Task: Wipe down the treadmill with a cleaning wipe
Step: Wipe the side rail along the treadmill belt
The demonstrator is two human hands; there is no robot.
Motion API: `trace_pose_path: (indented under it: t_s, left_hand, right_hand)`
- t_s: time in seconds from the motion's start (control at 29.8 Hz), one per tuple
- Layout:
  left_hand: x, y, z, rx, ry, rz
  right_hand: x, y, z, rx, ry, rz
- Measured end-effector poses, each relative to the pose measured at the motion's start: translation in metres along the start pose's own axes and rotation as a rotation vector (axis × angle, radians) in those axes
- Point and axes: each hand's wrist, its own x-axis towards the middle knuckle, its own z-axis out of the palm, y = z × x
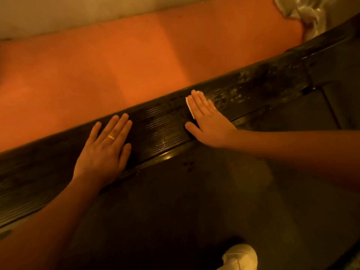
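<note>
Right hand (206, 121) flat, grip uncurled, fingers straight, pressing wipe (190, 107) onto ribbed treadmill rail (161, 125). Left hand (105, 151) flat on rail nearby, grip uncurled, holding nothing.

We take long black ribbed plastic side rail (161, 123) as landmark; it runs diagonally, lower left to upper right.
- On rail, toward lower left: left hand (105, 151), flat.
- Farther right along rail: right hand (206, 121), flat on small white folded wipe (190, 106); wipe between fingers and rail.
- Hands apart, bare rail between.
- Beyond rail: orange carpeted floor (116, 65), then pale wall (58, 14).
- Near side of rail: dark flat treadmill belt (194, 201); pale shoe (240, 256) over it, well apart from rail.
- Beyond rail's upper-right end: crumpled clear plastic sheet (307, 14).
</note>
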Motion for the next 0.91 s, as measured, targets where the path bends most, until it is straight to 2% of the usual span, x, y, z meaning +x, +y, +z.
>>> trace_pose_path:
  t_s: [0.17,0.27,0.37,0.54,0.67,0.77,0.91]
  left_hand:
    - [-0.001,0.002,0.001,-0.046,0.033,-0.025]
    - [0.007,0.027,0.005,-0.035,0.044,-0.135]
    - [0.023,0.058,0.011,-0.010,-0.002,-0.286]
    - [0.051,0.089,0.019,0.070,-0.026,-0.404]
    - [0.058,0.091,0.023,0.063,-0.001,-0.364]
    - [0.069,0.095,0.023,0.025,0.024,-0.335]
    - [0.085,0.112,0.026,0.009,0.047,-0.393]
  right_hand:
    - [-0.005,0.001,-0.006,-0.008,-0.054,-0.025]
    - [-0.039,0.016,-0.005,-0.022,-0.174,-0.073]
    - [-0.051,0.029,-0.005,-0.046,-0.210,-0.098]
    - [-0.038,0.015,0.013,-0.025,-0.010,-0.036]
    - [-0.010,0.003,0.018,0.053,0.166,0.048]
    - [-0.021,0.006,0.024,0.107,0.209,0.046]
    - [-0.048,0.014,0.046,0.065,0.223,0.050]
